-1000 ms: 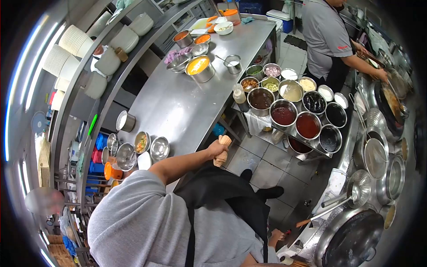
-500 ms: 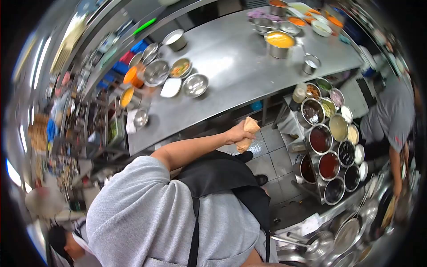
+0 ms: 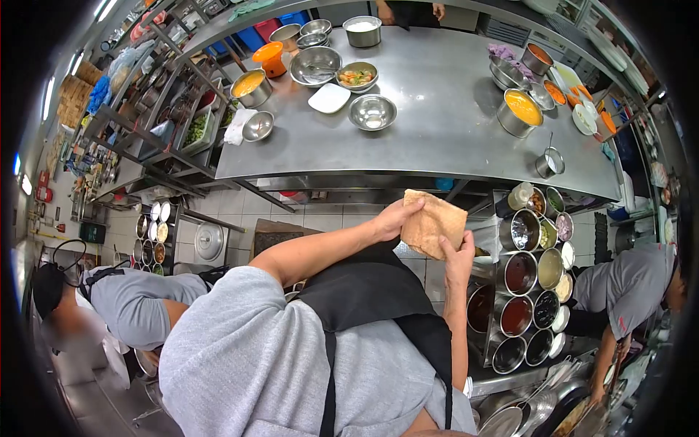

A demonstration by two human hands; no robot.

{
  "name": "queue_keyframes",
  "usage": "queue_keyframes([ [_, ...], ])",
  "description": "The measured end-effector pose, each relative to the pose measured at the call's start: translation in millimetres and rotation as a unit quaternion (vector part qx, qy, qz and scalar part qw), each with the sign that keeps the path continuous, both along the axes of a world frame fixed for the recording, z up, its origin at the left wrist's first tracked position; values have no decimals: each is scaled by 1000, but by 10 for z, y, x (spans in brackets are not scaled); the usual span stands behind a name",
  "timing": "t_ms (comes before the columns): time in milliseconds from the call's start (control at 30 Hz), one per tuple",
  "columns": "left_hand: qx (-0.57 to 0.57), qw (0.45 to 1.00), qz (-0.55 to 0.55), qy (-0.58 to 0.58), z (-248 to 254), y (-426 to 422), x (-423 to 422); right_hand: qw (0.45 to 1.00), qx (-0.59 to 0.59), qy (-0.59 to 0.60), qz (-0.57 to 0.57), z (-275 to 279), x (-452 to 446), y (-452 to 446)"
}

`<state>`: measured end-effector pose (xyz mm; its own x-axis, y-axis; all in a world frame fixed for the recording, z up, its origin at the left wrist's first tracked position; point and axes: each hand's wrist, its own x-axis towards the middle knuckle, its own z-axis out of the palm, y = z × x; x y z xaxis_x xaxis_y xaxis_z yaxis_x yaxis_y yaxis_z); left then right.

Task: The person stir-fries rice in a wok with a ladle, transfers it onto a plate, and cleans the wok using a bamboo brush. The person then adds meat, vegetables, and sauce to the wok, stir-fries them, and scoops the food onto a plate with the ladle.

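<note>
A folded light-brown cloth [image 3: 435, 224] is held up in front of my dark apron. My left hand [image 3: 397, 219] grips its upper left part, with the thumb on top. At the lower right edge, my right hand [image 3: 459, 256] pinches the cloth between thumb and fingers. The cloth lies just short of the front edge of the steel table [image 3: 437, 138], above the tiled floor. Some fingertips are hidden behind the cloth.
Steel bowls [image 3: 372, 113], a white plate [image 3: 329, 98] and a pot of orange liquid [image 3: 520, 113] stand on the table. Sauce pots [image 3: 516, 316] fill a rack at the right. Co-workers bend at the left [image 3: 138, 302] and right [image 3: 626, 288]; another person's hands show behind the table.
The view has swung round to face the table. My right hand has come up and taken hold of the cloth, which was bunched in my left hand and is now spread flatter.
</note>
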<state>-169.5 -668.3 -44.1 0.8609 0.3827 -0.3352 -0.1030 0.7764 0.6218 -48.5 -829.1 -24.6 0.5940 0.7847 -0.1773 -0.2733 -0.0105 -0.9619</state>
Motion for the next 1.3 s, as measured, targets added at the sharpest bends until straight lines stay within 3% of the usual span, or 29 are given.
queue_keyframes([
  [67, 86, 996, -20, -7, 207, -179, 38, 999, 2, 32, 19, 326, -32, 104],
  [100, 129, 991, -32, -11, 248, -243, 57, 991, 5, 63, 118, 285, -18, 135],
  [133, 97, 986, -132, -1, 242, -209, 109, 987, 17, 47, 150, 239, -70, 174],
  [200, 61, 990, -127, 27, 307, -166, 209, 996, -2, 49, 72, 358, -133, 138],
  [300, 54, 988, -139, 49, -38, 47, 450, 969, -153, -192, 15, 422, -40, -292],
  [400, 60, 975, -200, 75, 135, 278, 692, 895, -350, -221, 165, 487, -43, -617],
  [533, 22, 940, -326, 98, 225, 216, 1169, 933, -308, -177, -61, 593, -251, -773],
  [600, 47, 912, -398, 88, 274, 36, 1407, 907, -339, -196, -158, 701, -470, -923],
  [700, 91, 853, -512, 47, 488, -398, 1650, 864, -346, -229, -286, 366, -945, -1049],
  [900, 123, 715, -687, 47, 612, -1333, 1677, 798, -368, -99, -466, 103, -1377, -908],
  [1000, 152, 648, -746, 26, 547, -1663, 1541, 634, -476, -58, -606, -172, -1774, -1122],
  [1067, 156, 639, -753, 39, 600, -1892, 1413, 487, -471, 4, -736, -298, -2052, -1551],
  [1133, 160, 637, -752, 59, 792, -2019, 1241, 331, -566, -22, -754, -817, -2435, -2002],
  [1233, 139, 622, -769, 42, 1143, -2163, 980, 315, -556, 124, -759, -1320, -2649, -2426],
  [1300, 164, 601, -783, 14, 1231, -2324, 837, 378, -456, 170, -788, -1722, -2690, -2659],
])
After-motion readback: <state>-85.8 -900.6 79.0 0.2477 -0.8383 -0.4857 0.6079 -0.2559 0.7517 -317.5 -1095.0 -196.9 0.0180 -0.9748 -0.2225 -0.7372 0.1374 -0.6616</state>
